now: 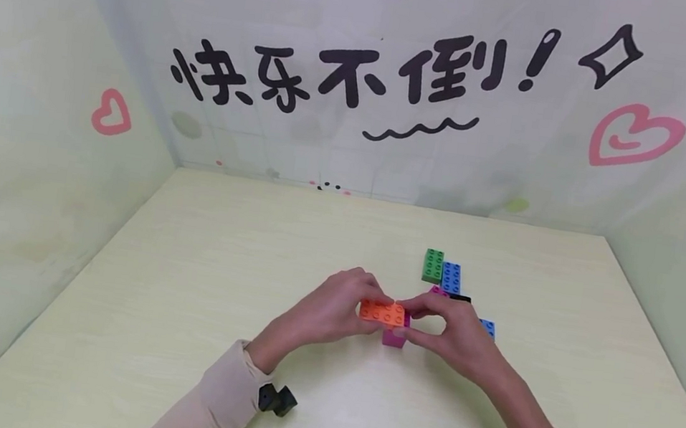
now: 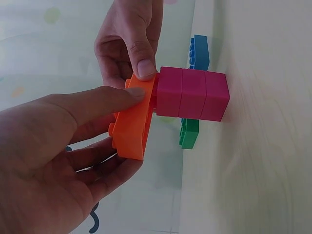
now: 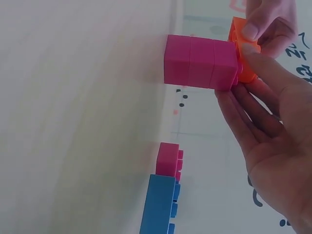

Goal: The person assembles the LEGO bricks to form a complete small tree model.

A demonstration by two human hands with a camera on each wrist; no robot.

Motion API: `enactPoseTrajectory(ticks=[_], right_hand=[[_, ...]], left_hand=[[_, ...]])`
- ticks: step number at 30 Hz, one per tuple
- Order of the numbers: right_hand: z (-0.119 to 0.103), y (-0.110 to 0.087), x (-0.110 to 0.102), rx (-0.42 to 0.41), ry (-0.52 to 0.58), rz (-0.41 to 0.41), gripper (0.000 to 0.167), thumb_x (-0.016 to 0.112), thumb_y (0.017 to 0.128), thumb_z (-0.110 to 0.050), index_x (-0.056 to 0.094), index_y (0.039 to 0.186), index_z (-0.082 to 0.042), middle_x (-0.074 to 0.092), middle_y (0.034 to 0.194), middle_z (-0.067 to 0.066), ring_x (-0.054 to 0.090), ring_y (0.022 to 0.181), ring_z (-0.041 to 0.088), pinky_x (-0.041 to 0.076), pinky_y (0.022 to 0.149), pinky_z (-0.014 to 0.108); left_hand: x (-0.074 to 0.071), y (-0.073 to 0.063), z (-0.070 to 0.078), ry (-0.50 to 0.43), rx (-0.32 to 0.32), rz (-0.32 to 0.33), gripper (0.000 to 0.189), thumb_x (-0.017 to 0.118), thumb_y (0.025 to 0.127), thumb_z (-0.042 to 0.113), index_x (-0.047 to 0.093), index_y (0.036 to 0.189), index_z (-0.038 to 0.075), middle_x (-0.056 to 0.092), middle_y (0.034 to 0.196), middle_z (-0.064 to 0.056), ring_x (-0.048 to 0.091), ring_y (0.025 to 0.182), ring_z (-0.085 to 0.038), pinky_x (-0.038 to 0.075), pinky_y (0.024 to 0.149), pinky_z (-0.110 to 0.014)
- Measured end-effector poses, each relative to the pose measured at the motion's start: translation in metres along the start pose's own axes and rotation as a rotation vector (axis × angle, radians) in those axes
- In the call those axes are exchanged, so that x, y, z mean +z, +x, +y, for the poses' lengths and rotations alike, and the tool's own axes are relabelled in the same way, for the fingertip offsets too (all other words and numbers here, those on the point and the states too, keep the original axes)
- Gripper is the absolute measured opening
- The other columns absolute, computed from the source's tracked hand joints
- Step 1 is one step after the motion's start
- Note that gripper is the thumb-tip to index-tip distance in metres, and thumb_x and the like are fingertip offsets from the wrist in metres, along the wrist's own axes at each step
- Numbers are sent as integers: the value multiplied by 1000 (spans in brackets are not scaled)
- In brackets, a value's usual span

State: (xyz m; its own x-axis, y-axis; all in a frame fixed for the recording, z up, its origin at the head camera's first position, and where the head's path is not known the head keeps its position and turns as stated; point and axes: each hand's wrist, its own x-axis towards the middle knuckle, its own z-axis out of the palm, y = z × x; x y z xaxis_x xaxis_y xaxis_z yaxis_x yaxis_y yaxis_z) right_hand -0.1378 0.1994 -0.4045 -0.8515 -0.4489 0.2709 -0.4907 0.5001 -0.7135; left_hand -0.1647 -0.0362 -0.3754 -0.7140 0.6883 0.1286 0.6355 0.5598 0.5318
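Observation:
An orange brick point(image 1: 382, 313) is held over a pink stack point(image 2: 192, 94) of three bricks standing on the table. My left hand point(image 1: 333, 307) pinches the orange brick between thumb and fingers, at its left part. At the brick's other end, my right hand point(image 1: 460, 331) grips it with the thumb in front and fingers behind. The orange brick lies across the stack's top and juts out to the left. In the left wrist view it looks slightly tilted, with the stack's top studs partly showing beneath it. Some fingertips of both hands are hidden behind the bricks.
Behind my right hand lie a green brick point(image 1: 433, 266), a blue brick point(image 1: 452, 277), a pink brick point(image 3: 168, 159) and a black piece point(image 1: 460, 298). Another blue brick point(image 1: 487, 327) is partly covered by that hand. A printed wall point(image 1: 324, 161) bounds the table's back edge.

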Motion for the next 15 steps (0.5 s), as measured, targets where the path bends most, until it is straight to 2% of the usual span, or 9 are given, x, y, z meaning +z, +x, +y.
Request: enactPoseTrajectory(ticks=[5, 15], right_hand=[[0, 2, 1, -1, -49, -20, 45, 87, 73, -10, 67, 112, -20, 65, 100, -15, 64, 92, 5, 56, 79, 40], [2, 1, 2, -9, -46, -25, 49, 88, 72, -8, 68, 116, -20, 65, 103, -15, 64, 91, 6, 56, 78, 39]], left_hand=[[-1, 0, -2, -4, 6, 4, 39, 84, 79, 16, 74, 116, 12, 65, 101, 2, 53, 95, -11, 45, 78, -24], [-1, 0, -3, 12, 20, -5, 39, 84, 78, 17, 74, 115, 11, 66, 100, 2, 53, 92, -10, 45, 76, -21]])
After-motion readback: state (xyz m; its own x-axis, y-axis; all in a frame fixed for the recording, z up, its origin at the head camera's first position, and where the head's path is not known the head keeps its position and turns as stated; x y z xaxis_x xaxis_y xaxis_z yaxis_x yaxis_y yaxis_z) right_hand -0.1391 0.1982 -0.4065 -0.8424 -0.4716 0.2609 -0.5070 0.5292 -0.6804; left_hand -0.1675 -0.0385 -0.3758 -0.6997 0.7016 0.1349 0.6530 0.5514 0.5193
